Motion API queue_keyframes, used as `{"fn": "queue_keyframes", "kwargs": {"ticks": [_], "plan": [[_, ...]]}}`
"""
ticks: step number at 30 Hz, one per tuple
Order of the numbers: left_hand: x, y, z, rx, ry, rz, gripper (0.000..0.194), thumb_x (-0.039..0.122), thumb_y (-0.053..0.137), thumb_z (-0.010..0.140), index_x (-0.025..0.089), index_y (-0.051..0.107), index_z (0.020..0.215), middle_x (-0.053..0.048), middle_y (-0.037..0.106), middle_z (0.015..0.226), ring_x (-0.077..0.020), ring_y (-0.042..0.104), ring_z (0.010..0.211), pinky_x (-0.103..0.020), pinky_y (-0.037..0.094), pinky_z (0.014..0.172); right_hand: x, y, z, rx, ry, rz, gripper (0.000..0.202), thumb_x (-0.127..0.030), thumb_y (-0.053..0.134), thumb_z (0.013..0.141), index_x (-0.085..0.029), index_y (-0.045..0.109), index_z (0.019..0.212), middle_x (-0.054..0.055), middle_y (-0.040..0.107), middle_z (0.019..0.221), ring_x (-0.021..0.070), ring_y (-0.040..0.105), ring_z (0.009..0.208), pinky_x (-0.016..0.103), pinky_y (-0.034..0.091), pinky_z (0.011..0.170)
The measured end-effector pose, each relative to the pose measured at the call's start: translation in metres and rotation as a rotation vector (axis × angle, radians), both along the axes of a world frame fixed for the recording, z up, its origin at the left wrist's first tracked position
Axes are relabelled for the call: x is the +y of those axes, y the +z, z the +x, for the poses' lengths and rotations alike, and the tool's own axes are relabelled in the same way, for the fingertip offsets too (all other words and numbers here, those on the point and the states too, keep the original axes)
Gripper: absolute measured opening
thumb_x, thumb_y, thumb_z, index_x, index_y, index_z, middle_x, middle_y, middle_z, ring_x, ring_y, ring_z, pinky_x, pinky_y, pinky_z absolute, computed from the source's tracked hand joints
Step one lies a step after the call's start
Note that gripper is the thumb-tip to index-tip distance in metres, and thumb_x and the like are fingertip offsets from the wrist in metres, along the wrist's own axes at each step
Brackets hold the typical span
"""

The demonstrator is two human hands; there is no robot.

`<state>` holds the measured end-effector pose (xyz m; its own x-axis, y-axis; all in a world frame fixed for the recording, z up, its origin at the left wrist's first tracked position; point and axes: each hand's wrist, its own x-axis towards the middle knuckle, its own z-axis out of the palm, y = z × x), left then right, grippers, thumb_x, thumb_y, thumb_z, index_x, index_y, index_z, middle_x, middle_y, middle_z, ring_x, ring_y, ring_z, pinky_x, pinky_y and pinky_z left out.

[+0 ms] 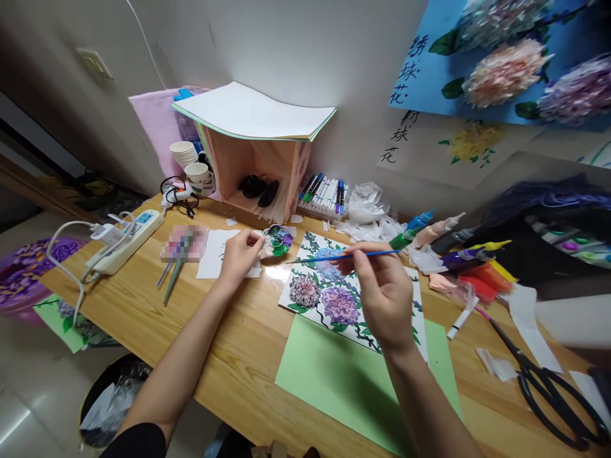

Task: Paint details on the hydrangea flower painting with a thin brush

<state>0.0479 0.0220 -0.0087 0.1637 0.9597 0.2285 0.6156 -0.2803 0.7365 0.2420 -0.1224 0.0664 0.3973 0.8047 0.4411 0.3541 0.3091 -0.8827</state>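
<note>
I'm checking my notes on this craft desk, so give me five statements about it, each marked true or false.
1. The right hand holds a blue brush. True.
2. The left hand is inside a paper cup. False: its fingertips are at the edge of a paint palette.
3. The flower painting lies partly over a green sheet. True.
4. The pink box is topped with a red cloth. False: white paper lies on it.
5. A power strip lies near the table's left end. True.
</note>
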Motion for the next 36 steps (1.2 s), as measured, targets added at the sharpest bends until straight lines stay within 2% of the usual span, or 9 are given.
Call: {"fn": "queue_keyframes", "kwargs": {"ticks": [2, 4, 9, 20, 28, 33, 36], "plan": [[-0.007, -0.001, 0.002, -0.201, -0.01, -0.055, 0.016, 0.032, 0.058, 0.079, 0.018, 0.058, 0.071, -0.001, 0.067, 0.071, -0.0147, 0.065, 0.069, -0.023, 0.049, 0.065, 0.008, -0.013, -0.006, -0.066, 0.043, -0.036, 0.012, -0.025, 0.048, 0.09, -0.018, 0.057, 0.094, 0.003, 0.062, 0.086, 0.0122, 0.064, 0.074, 0.027, 0.054, 0.066], [-0.012, -0.002, 0.005, -0.318, -0.024, -0.126, 0.018, 0.034, 0.06, 0.077, 0.017, 0.057, 0.07, -0.001, 0.065, 0.068, -0.0145, 0.065, 0.064, -0.023, 0.049, 0.061, 0.013, -0.024, -0.009, -0.14, 0.06, -0.058, 0.012, -0.023, 0.046, 0.091, -0.018, 0.056, 0.096, 0.003, 0.063, 0.088, 0.013, 0.065, 0.078, 0.028, 0.053, 0.07], [-0.021, 0.002, 0.008, -0.414, -0.052, -0.193, 0.021, 0.035, 0.064, 0.074, 0.017, 0.056, 0.067, -0.001, 0.065, 0.066, -0.0146, 0.065, 0.062, -0.022, 0.049, 0.058, 0.017, -0.036, -0.01, -0.308, 0.083, -0.108, 0.011, -0.021, 0.045, 0.091, -0.019, 0.055, 0.095, 0.004, 0.064, 0.088, 0.0152, 0.065, 0.082, 0.032, 0.051, 0.075], [-0.023, 0.008, 0.006, -0.43, -0.045, -0.209, 0.021, 0.034, 0.065, 0.072, 0.016, 0.057, 0.067, -0.001, 0.065, 0.064, -0.0144, 0.065, 0.061, -0.022, 0.048, 0.057, 0.014, -0.033, -0.006, -0.403, 0.059, -0.082, 0.011, -0.02, 0.046, 0.09, -0.019, 0.056, 0.094, 0.003, 0.066, 0.086, 0.0158, 0.065, 0.082, 0.031, 0.05, 0.074], [-0.023, 0.004, 0.007, -0.442, -0.053, -0.243, 0.02, 0.033, 0.067, 0.07, 0.016, 0.057, 0.068, -0.002, 0.067, 0.065, -0.0148, 0.066, 0.061, -0.022, 0.05, 0.057, 0.015, -0.03, -0.001, -0.332, 0.067, -0.084, 0.011, -0.02, 0.046, 0.09, -0.019, 0.056, 0.096, 0.004, 0.065, 0.089, 0.0157, 0.065, 0.084, 0.033, 0.051, 0.075], [-0.022, 0.004, 0.008, -0.471, -0.05, -0.302, 0.022, 0.035, 0.068, 0.069, 0.015, 0.057, 0.07, -0.002, 0.067, 0.063, -0.0153, 0.066, 0.058, -0.022, 0.051, 0.054, 0.016, -0.027, 0.002, -0.215, 0.087, -0.094, 0.011, -0.022, 0.045, 0.091, -0.02, 0.056, 0.094, 0.004, 0.064, 0.09, 0.0148, 0.065, 0.083, 0.031, 0.052, 0.073], [-0.022, 0.005, 0.009, -0.477, -0.046, -0.313, 0.023, 0.035, 0.069, 0.068, 0.015, 0.057, 0.069, -0.002, 0.067, 0.061, -0.0157, 0.066, 0.058, -0.023, 0.051, 0.055, 0.016, -0.027, 0.004, -0.229, 0.113, -0.126, 0.012, -0.022, 0.045, 0.091, -0.02, 0.056, 0.093, 0.003, 0.064, 0.089, 0.0146, 0.065, 0.082, 0.031, 0.051, 0.073]]}}
